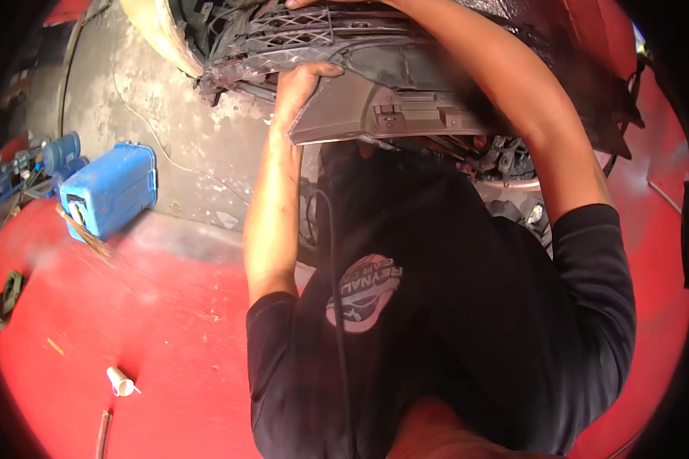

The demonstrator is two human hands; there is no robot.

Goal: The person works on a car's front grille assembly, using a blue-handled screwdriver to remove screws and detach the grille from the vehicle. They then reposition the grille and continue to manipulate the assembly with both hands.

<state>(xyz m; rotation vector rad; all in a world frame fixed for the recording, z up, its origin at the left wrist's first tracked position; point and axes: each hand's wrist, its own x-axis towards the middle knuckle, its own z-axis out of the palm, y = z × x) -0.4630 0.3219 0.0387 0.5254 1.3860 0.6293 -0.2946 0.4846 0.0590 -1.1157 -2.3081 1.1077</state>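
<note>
A dark grey car bumper (337, 111) with a mesh grille (298, 29) spans the top of the view in front of my body, its clips and ribs facing me. My left hand (305, 76) is closed round its left part, the thumb lying over the near panel and the fingers hidden behind. My right arm reaches across the top of the bumper. Only a sliver of my right hand (321, 2) shows at the upper edge, by the grille; its grip is cut off from view.
A blue jerrycan (119, 187) stands on the floor to the left, with brush bristles (88, 236) beside it. Farther left are blue bottles (61, 153). A white cup (119, 381) lies on the red floor (184, 329). A cable (337, 291) hangs down my shirt.
</note>
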